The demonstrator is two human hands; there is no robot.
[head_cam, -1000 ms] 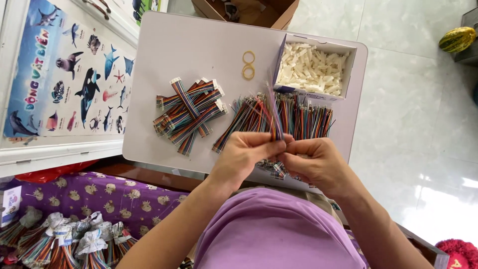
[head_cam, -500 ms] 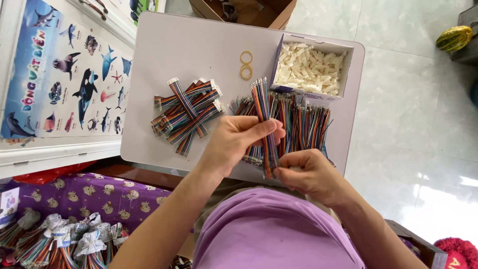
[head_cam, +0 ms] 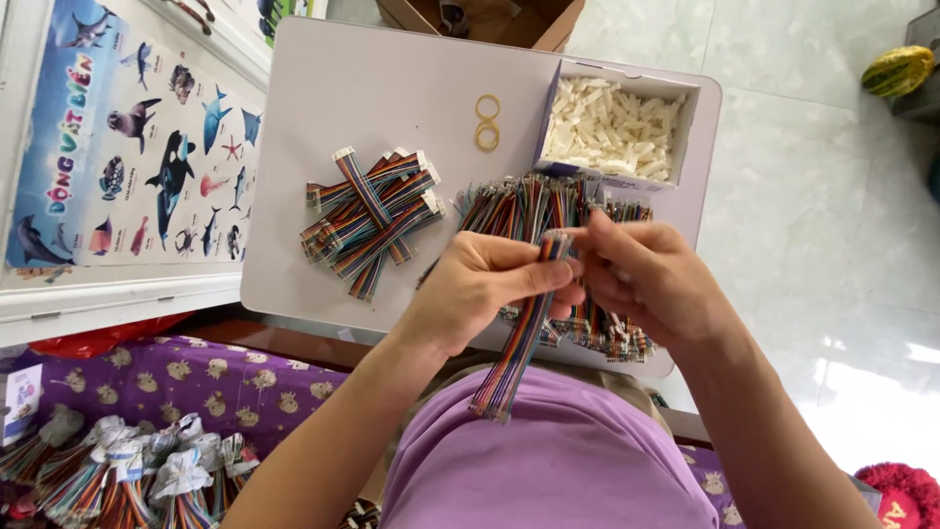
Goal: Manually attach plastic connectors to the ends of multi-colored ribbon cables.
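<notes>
My left hand [head_cam: 480, 289] pinches a flat multicoloured ribbon cable [head_cam: 514, 353] near its top end; the cable hangs down toward my purple shirt. My right hand [head_cam: 646, 279] meets it at the cable's top end, fingertips touching the tip by my left thumb. Behind my hands a heap of loose coloured cables [head_cam: 534, 206] lies on the white tray table [head_cam: 392, 88]. A pile of cables with white connectors fitted [head_cam: 372, 216] lies to the left of it. A white box of small white plastic connectors [head_cam: 612, 127] stands at the back right of the table.
Two yellow rubber bands [head_cam: 487, 122] lie on the table by the box. A sea-animal poster [head_cam: 127, 147] lies left. Bundled cables [head_cam: 127, 480] rest on purple patterned fabric [head_cam: 196, 377] at lower left. A cardboard box [head_cam: 490, 20] sits beyond the table; tiled floor lies to the right.
The cable held high over the heap has come down toward me. My right hand moved up from the cable's lower part to its top end, beside my left thumb.
</notes>
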